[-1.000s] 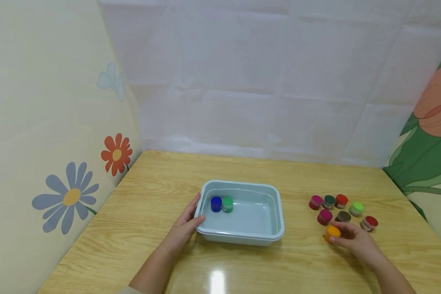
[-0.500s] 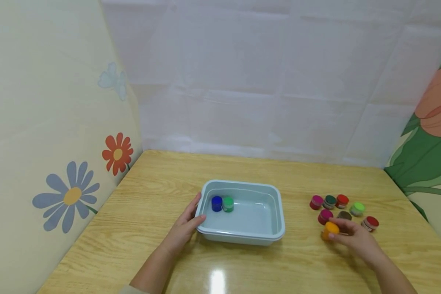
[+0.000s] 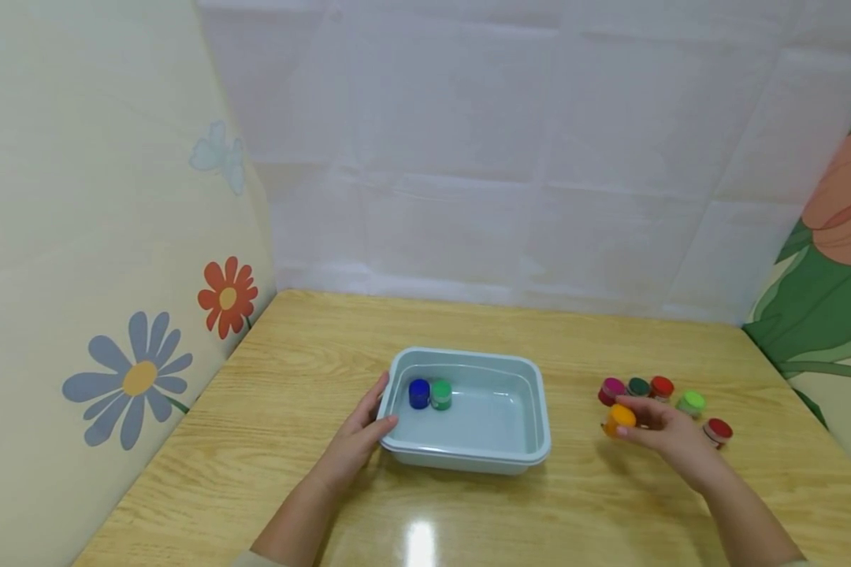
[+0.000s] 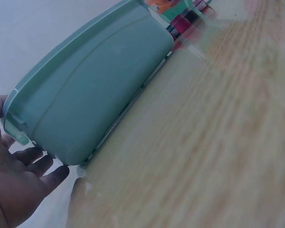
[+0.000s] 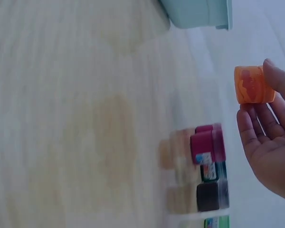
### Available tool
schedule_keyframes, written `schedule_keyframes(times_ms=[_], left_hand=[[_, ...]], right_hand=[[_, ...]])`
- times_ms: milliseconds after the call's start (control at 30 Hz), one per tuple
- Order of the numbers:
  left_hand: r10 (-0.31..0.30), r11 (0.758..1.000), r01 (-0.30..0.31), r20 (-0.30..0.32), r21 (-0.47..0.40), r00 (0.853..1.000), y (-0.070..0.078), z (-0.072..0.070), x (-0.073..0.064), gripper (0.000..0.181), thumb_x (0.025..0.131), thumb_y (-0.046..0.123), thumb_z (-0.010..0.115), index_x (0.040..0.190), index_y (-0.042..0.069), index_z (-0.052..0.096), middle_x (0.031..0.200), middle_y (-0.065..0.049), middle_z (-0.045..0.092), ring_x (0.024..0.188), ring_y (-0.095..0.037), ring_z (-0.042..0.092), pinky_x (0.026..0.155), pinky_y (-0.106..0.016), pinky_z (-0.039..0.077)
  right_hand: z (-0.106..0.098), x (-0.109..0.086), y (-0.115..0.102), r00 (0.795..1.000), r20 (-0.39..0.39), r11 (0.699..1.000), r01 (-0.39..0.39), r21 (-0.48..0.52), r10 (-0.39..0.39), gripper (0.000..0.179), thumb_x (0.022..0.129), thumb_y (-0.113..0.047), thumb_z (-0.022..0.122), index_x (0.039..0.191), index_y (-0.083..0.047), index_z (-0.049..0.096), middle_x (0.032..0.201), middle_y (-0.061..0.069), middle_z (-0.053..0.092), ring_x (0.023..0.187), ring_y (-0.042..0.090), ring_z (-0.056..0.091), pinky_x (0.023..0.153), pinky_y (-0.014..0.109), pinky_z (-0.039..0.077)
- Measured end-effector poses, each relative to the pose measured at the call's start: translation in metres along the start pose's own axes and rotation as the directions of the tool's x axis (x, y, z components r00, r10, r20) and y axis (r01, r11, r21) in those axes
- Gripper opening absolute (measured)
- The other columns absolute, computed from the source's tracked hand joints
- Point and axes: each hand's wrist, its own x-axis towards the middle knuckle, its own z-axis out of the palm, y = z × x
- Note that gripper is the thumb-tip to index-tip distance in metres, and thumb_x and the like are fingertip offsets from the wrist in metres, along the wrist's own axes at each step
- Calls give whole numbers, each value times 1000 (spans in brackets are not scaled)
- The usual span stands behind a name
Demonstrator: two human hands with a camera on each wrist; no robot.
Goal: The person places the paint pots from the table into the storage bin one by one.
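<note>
My right hand [image 3: 670,437] pinches a small orange paint jar [image 3: 620,421] between thumb and fingers. In the right wrist view the orange jar [image 5: 252,84] is off the table, above the level of the other jars. My left hand [image 3: 358,433] holds the left end of a pale blue-green plastic tub [image 3: 461,458], its thumb over the rim and fingers against the outer wall. Inside the tub, a blue jar [image 3: 419,394] and a green jar [image 3: 441,394] stand side by side at the left.
Around my right hand stand a magenta jar [image 3: 611,390], a dark green jar [image 3: 638,387], a red jar [image 3: 661,387], a light green jar [image 3: 692,403] and a dark red jar [image 3: 717,431]. A dark brownish jar [image 5: 209,197] shows in the right wrist view. Walls border the wooden table [image 3: 312,346].
My right hand has lifted the orange jar off the table and carried it slightly left and away from me. The left hand and the tub have stayed put.
</note>
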Motion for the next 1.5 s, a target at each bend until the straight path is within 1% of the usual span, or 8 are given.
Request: schedule_keyframes(times_ms=[133,367,467,633,767,933,1133,1500], left_hand=[[0,1000,0,0,-2,1000,-1,0,0,66,99,18,51,158,22,20,162,-18,21,150,-39,18,120,-56,18],[9,1000,-9,0,2,1000,-2,-1,1,66,99,17,51,158,21,20,162,-19,21,150,-39,19,121,-56,17],[8,1000,-8,-1,1,1000,-2,-1,1,66,99,17,51,158,22,20,162,-19,21,150,-39,18,120,-56,18],[15,1000,-15,-6,-3,1000,-2,0,1,67,99,16,51,158,20,20,161,-21,23,149,-40,20,120,-55,18],[20,1000,-20,-8,-4,1000,-2,0,1,66,99,15,51,158,19,20,161,-21,23,149,-40,21,120,-55,19],[17,1000,-17,-5,-5,1000,-1,0,0,66,99,15,50,158,19,20,161,-21,22,149,-40,20,120,-56,19],[-2,1000,2,2,-2,1000,0,-1,-1,66,99,18,51,158,23,20,162,-19,20,150,-40,18,120,-57,18],[-5,1000,5,-5,6,1000,1,0,-1,66,99,18,51,158,22,20,162,-19,21,150,-40,18,120,-57,19]], right_hand=[[5,5,-14,1000,7,1000,22,14,-22,71,91,-34,69,146,1,41,135,20,54,108,16,56,87,28,54],[17,14,-39,997,12,996,81,28,-82,67,90,-34,69,145,-4,44,132,16,58,98,15,57,72,24,50],[23,18,-50,993,25,992,118,49,-119,65,90,-31,70,144,-2,45,130,17,59,100,15,59,77,23,53],[35,25,-65,983,44,983,174,61,-177,62,91,-26,69,142,1,46,136,21,56,111,21,58,93,30,54],[44,31,-76,977,56,977,201,76,-205,60,91,-25,69,141,1,47,137,21,55,111,22,58,96,34,54],[58,42,-89,975,72,974,202,105,-210,58,90,-22,70,140,0,50,133,20,58,106,20,61,95,34,55],[78,56,-102,976,76,976,194,102,-202,54,89,-22,72,137,-4,55,130,16,61,109,23,58,96,33,54],[114,75,-117,987,84,989,132,67,-137,52,83,-24,78,131,-11,61,127,9,64,112,23,58,105,43,48]])
